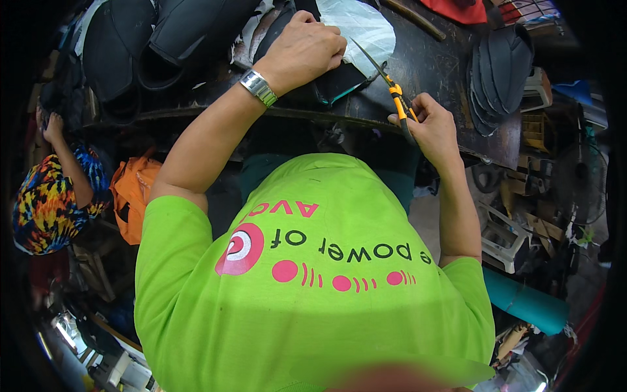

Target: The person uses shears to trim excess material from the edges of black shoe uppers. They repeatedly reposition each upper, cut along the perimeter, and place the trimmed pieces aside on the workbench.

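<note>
My right hand (pixel 430 127) grips a pair of scissors (pixel 396 91) by its yellow and black handles. The blades point up and left, with their tips by the edge of a white sheet-like piece (pixel 366 32). Over the table's front part, my left hand (pixel 305 51) is closed, fingers curled, on a black piece of material (pixel 343 83) that lies with the white one. A teal line runs along the black piece's near edge. Just what sits between the left fingertips is hidden. A metal watch (pixel 258 87) is on my left wrist.
Black shaped pieces (pixel 117 55) lie at the table's left, and a stack of similar ones (pixel 499 75) at its right. A wooden stick (pixel 415 18) rests on the dark table (pixel 431 81) near a red item (pixel 457 10). Far left, another person's hand (pixel 53 127) shows beside an orange bag (pixel 134 196).
</note>
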Demonstrator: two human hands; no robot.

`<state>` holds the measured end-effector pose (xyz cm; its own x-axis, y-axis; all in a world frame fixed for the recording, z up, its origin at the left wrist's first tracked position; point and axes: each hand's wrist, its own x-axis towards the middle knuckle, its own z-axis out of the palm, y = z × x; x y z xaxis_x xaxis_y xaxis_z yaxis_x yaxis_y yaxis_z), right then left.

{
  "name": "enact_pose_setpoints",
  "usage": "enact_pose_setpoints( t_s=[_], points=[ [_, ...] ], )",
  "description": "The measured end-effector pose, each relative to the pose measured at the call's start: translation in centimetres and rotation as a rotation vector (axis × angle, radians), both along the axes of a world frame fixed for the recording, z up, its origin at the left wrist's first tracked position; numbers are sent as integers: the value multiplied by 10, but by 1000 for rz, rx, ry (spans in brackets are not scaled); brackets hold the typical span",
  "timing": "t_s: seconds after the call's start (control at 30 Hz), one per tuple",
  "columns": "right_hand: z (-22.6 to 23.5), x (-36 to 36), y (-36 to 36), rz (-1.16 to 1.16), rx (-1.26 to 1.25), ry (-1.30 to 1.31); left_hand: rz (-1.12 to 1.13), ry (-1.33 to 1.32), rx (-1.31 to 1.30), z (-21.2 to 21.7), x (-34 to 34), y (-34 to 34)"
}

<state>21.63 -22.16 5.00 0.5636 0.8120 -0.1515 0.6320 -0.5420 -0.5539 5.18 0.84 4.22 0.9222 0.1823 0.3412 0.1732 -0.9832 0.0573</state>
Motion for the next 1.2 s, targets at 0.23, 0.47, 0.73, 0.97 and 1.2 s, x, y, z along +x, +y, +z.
enact_pose_setpoints(
  t_s=[0.23,0.47,0.73,0.97,1.2],
  points=[
    [7,-5,-9,49,-55,-178,7,7,-8,-8,-3,-2],
    [8,-7,-7,204,36,-532,22,-52,-73,-7,-5,1],
    [13,-6,8,296,-113,-450,-87,-183,-145,5,-8,5],
    [12,-8,8,252,-191,-386,-130,-70,-210,53,-69,43],
    [5,-1,7,163,-125,-334,-172,9,-121,49,-95,55]
  ],
)
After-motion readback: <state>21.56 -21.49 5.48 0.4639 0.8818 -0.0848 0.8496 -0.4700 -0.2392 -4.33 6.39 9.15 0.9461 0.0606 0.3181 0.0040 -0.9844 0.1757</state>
